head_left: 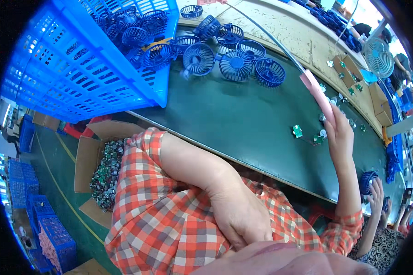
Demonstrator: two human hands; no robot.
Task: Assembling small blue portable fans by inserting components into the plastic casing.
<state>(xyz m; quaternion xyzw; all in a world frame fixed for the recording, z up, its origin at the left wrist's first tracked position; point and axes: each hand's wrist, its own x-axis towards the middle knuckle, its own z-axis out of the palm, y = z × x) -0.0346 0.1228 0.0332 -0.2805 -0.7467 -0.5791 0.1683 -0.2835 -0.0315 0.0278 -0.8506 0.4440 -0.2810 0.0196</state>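
Note:
My right hand [340, 133] is closed round the pink handle [317, 94] of a long thin metal rod [266, 34], raised over the dark green belt [206, 123]. The rod runs up and left to a pink end piece [211, 2] at the top edge. Bent in against the collar of my checked shirt [160, 220], my left hand [243, 213] has its fingers curled. Its fingertips are hidden, so what they grip, if anything, does not show. Small green circuit boards [297, 131] with wires and round metallic parts lie near my right hand.
A blue plastic crate [78, 59] of dark blue round fan housings stands at left. More housings [236, 64] lie on the belt. Below the crate, a cardboard box [88, 165] holds circuit boards. A co-worker's hand [376, 197] is at right, beside another blue housing [367, 182].

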